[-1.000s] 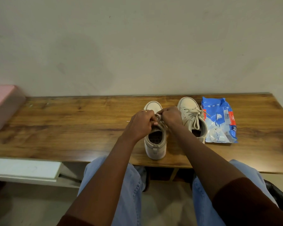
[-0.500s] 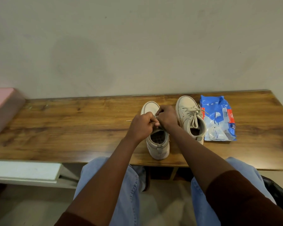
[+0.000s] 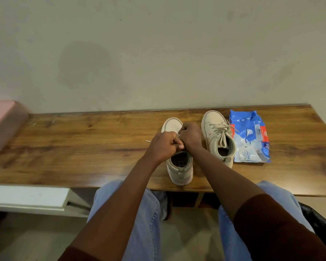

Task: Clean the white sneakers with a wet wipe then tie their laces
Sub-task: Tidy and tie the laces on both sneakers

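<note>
Two off-white sneakers stand on the wooden table (image 3: 83,147), toes toward the wall. Over the middle of the left sneaker (image 3: 180,166), my left hand (image 3: 163,146) and my right hand (image 3: 190,136) meet with curled fingers, pinching its laces (image 3: 179,135). One lace end (image 3: 148,141) sticks out to the left of my left hand. The knot itself is hidden under my fingers. The right sneaker (image 3: 216,134) stands beside my right hand with its laces in a bow.
A blue wet wipe pack (image 3: 249,134) lies right of the sneakers, near the table's right end. A pink box (image 3: 4,125) sits at the far left by the wall. A white shelf (image 3: 26,196) runs below the table's left front edge.
Both hands have drawn closer together over the left sneaker and shifted a little toward its toe, still pinching the laces. The sneakers and pack have not moved.
</note>
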